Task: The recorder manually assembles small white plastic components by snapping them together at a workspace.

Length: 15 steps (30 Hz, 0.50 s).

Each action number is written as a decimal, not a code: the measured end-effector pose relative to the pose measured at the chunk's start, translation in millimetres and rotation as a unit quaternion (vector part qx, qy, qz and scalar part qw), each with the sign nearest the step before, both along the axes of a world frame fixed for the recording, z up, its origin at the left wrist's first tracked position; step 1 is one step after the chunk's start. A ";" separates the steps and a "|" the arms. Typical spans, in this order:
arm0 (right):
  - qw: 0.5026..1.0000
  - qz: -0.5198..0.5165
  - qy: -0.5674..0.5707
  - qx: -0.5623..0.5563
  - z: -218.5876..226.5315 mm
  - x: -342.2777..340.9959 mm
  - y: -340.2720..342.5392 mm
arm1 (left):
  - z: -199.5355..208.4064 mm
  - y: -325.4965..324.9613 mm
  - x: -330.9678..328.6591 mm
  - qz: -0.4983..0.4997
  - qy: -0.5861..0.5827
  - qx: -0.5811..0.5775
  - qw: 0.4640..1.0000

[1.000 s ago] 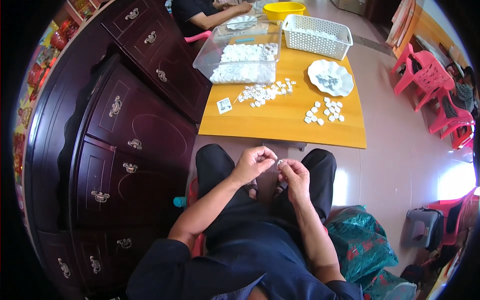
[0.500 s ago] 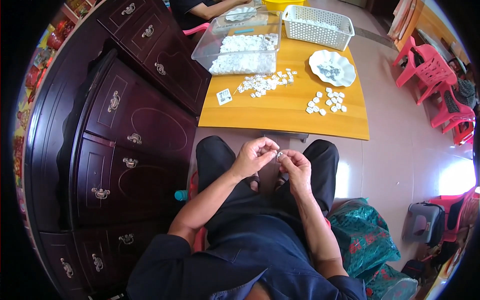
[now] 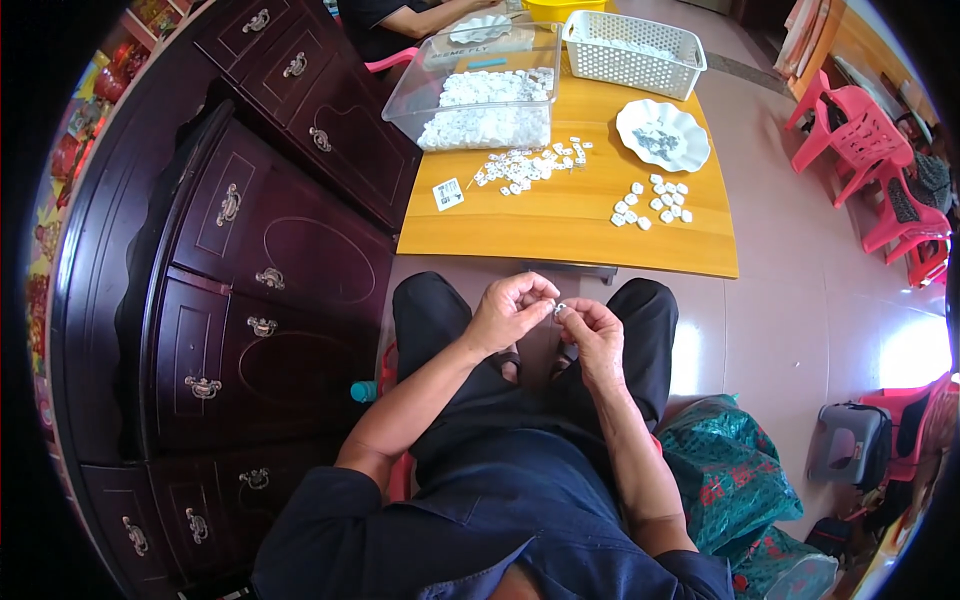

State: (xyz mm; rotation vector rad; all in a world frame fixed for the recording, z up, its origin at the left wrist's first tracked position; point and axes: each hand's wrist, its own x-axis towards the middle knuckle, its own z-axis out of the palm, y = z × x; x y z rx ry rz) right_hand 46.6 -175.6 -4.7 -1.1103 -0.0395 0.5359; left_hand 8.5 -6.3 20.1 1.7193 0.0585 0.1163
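Observation:
Above my lap, just short of the table edge, my left hand (image 3: 512, 309) and my right hand (image 3: 592, 335) meet at the fingertips. Between them is a small white piece (image 3: 558, 310), pinched by the right thumb and fingers; the left thumb and forefinger close on its other side. Its exact shape is too small to make out. On the wooden table (image 3: 470, 232) ahead lies a loose heap of small white pieces (image 3: 520, 168). To its right sit several separate white pieces (image 3: 668, 198), partly in rows. A scalloped white plate (image 3: 690, 150) holds small greyish bits.
A clear plastic bin (image 3: 400, 115) full of white pieces and a white perforated basket (image 3: 640, 68) stand at the back. A printed card (image 3: 448, 194) lies at the left. Dark cabinet (image 3: 270, 230) walls my left; green bags (image 3: 725, 460) lie right. Another person's arm (image 3: 430, 18) is beyond.
Almost nothing differs. Both hands stay together over my lap around the small white piece, with only a very slight shift of the fingers.

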 end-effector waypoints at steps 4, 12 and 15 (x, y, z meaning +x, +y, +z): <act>1.000 -0.001 -0.003 0.000 -2.2 0.0 -0.2 | 0.2 -1.7 1.5 0.020 -0.012 0.000 1.000; 1.000 -0.001 0.001 0.004 -2.1 -1.8 1.0 | 1.9 -2.8 -0.3 0.008 -0.002 0.006 1.000; 1.000 -0.004 -0.025 -0.011 -7.3 -1.8 1.9 | 6.3 -4.8 -0.3 0.007 -0.009 0.041 0.999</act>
